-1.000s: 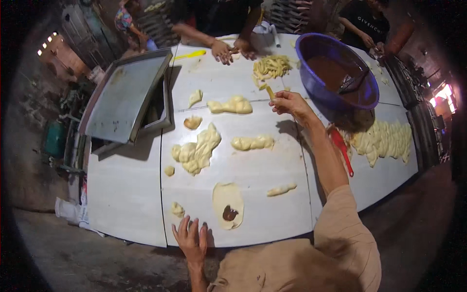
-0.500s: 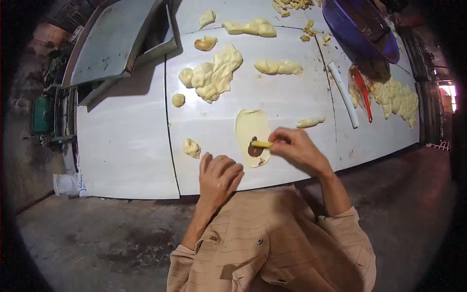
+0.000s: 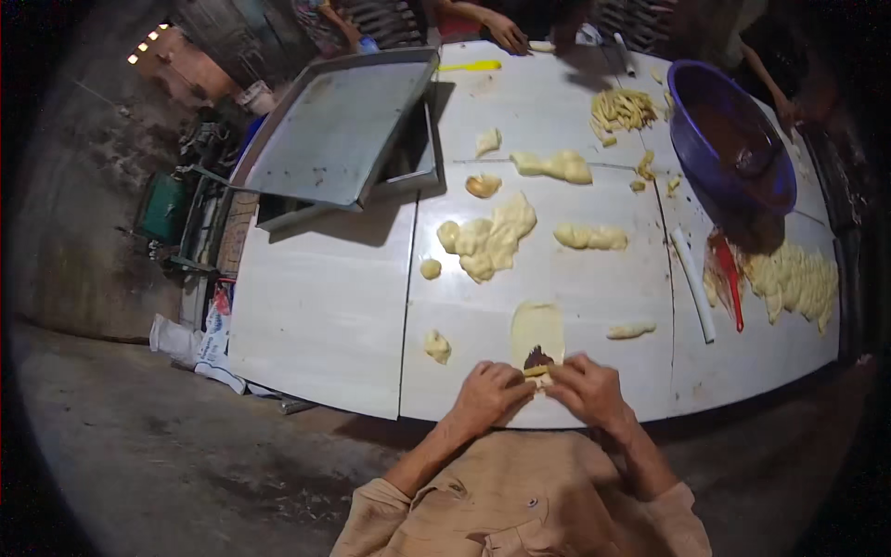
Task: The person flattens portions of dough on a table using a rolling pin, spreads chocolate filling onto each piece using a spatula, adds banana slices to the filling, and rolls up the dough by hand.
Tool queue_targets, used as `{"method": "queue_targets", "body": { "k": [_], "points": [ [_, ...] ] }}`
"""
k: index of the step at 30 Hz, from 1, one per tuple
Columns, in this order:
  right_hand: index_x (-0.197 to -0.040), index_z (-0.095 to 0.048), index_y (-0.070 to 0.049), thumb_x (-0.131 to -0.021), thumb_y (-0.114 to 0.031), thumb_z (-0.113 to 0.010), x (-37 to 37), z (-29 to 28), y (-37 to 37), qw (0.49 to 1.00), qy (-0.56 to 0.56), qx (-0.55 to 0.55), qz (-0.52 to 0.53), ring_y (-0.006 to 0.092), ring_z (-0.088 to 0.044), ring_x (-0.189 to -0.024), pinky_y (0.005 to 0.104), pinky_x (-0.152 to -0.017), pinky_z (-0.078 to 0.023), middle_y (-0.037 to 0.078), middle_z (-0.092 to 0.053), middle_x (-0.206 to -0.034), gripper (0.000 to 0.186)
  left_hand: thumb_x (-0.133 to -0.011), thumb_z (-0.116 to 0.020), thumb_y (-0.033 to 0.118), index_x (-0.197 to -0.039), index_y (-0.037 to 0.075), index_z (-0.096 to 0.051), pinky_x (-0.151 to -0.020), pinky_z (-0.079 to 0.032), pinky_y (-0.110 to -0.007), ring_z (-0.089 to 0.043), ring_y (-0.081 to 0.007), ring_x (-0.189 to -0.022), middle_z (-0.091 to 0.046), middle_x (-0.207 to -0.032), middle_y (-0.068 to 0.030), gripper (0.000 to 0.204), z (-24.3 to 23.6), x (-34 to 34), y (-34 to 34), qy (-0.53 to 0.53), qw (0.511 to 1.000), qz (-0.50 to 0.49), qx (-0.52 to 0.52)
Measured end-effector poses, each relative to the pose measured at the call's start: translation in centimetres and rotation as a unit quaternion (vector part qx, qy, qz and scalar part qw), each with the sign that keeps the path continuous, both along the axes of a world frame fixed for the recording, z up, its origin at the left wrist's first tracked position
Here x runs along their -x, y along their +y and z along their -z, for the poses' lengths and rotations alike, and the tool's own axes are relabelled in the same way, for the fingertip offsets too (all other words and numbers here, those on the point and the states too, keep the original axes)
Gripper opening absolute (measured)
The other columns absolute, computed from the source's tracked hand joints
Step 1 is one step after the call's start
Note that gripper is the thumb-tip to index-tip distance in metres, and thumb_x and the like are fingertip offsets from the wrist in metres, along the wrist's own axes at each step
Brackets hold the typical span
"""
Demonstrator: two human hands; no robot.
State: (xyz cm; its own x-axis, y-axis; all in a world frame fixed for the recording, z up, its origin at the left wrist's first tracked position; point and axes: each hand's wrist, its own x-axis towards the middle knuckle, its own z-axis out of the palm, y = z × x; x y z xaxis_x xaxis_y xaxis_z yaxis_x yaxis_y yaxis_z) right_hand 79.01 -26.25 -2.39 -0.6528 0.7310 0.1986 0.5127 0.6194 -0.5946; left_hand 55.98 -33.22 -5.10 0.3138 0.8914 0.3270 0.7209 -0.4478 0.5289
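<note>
A flattened oval sheet of dough [image 3: 538, 320] lies near the table's front edge. On its lower part is a smear of dark brown filling [image 3: 537, 356], and a short yellow strip [image 3: 535, 370] lies crosswise just below that. My left hand [image 3: 490, 397] is closed at the left of the dough's near end, fingertips by the strip. Mirroring it on the right, my right hand [image 3: 591, 390] pinches the near edge, which seems folded up against the strip. The fingers partly hide that edge. A small dough roll [image 3: 632, 330] lies right of the hands, and a dough lump [image 3: 437, 346] to the left.
Farther back are dough pieces [image 3: 492, 239] and a dough log [image 3: 591, 237]. Metal trays [image 3: 339, 125] stand at left. To the right are a white rod [image 3: 692, 283], a red spatula [image 3: 729, 278], a purple basin [image 3: 682, 111] and yellow strips [image 3: 622, 110]. Another person's hand [image 3: 507, 33] works at the far edge.
The view has tilted up, showing more of the far side. My right hand has laid the yellow strip on the dough. My left hand has come in to the dough's near end.
</note>
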Motion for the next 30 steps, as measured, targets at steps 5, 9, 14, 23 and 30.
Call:
{"method": "queue_targets", "body": {
  "k": [5, 9, 14, 23, 30],
  "points": [
    [-0.101, -0.072, -0.012, -0.088, -0.022, -0.074, -0.9, 2.4, -1.1, 0.999, -0.015, -0.028, -0.023, 0.0291, -0.069, -0.08, 0.0396, -0.064, -0.057, 0.012, -0.07, -0.102, 0.016, -0.087, -0.076, 0.024, -0.101, 0.014, -0.073, -0.082, -0.048, -0.038, -0.063, -0.0195, -0.098, -0.065, -0.1, 0.0001, 0.017, 0.9, -0.7, 0.1, 0.015, 1.0, 0.002, 0.005],
    [-0.102, -0.069, -0.008, -0.089, -0.013, -0.067, -0.8, 2.9, -0.5, 0.999, -0.023, -0.027, -0.04, 0.0299, -0.07, -0.08, 0.0397, -0.063, -0.057, 0.013, -0.07, -0.106, 0.014, -0.089, -0.074, 0.021, -0.101, 0.009, -0.072, -0.081, -0.048, -0.038, -0.064, -0.0219, -0.098, -0.067, -0.105, -0.0034, 0.018, 0.1, -1.0, 0.2, 0.024, 0.999, -0.006, 0.039],
    [-0.107, -0.066, -0.006, -0.096, -0.015, -0.065, -1.1, 2.9, -0.2, 0.986, 0.086, 0.113, 0.092, 0.0363, -0.07, -0.089, 0.0413, -0.072, -0.058, 0.014, -0.068, -0.109, 0.014, -0.085, -0.071, 0.012, -0.098, 0.009, -0.069, -0.081, -0.049, -0.046, -0.064, -0.0354, -0.096, -0.069, -0.104, -0.0098, 0.013, 0.3, -1.3, 1.3, -0.105, 0.986, -0.123, 0.035],
    [-0.105, -0.066, -0.004, -0.09, -0.014, -0.074, 0.0, 2.1, 0.8, 0.992, 0.06, -0.074, 0.088, 0.0296, -0.069, -0.076, 0.038, -0.065, -0.056, 0.013, -0.068, -0.103, 0.019, -0.089, -0.071, 0.017, -0.106, 0.01, -0.069, -0.088, -0.045, -0.045, -0.061, -0.0292, -0.107, -0.064, -0.117, -0.0082, 0.019, -0.4, -1.9, 3.1, -0.051, 0.976, -0.188, 0.093],
    [-0.103, -0.074, -0.01, -0.088, -0.017, -0.076, -0.3, 2.4, 1.2, 0.999, 0.021, 0.006, 0.035, 0.0251, -0.069, -0.076, 0.0349, -0.064, -0.055, 0.008, -0.07, -0.099, 0.017, -0.085, -0.077, 0.018, -0.109, 0.011, -0.072, -0.088, -0.046, -0.045, -0.062, -0.0321, -0.107, -0.067, -0.116, -0.0109, 0.025, -0.2, -1.4, 2.9, -0.073, 0.984, -0.161, 0.002]
  ]
}}
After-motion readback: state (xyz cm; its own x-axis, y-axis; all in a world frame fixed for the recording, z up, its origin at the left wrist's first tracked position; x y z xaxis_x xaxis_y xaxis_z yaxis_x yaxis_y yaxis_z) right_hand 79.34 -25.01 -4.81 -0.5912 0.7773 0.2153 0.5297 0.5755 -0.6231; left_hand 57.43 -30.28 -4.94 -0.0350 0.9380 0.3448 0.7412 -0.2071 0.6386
